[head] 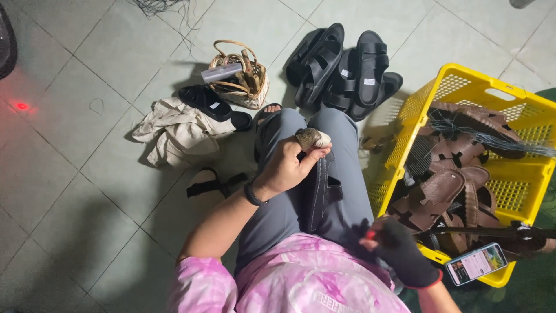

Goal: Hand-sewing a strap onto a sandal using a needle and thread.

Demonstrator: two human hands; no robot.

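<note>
My left hand [288,167] is closed around a small grey-brown lump [310,138], held over my raised knee. A black sandal [322,188] lies on my grey trouser leg just under that hand, touching it. My right hand [394,246], in a black glove, is clenched low by my hip next to the yellow basket [463,78]; what it grips is too dark to make out.
The yellow basket holds several brown sandals and a tangle of thread; a phone [476,264] rests on its near rim. Several black sandals [341,64] lie ahead on the tiled floor. A wicker basket [238,75], a beige cloth [174,130] and another black sandal [214,104] sit to the left.
</note>
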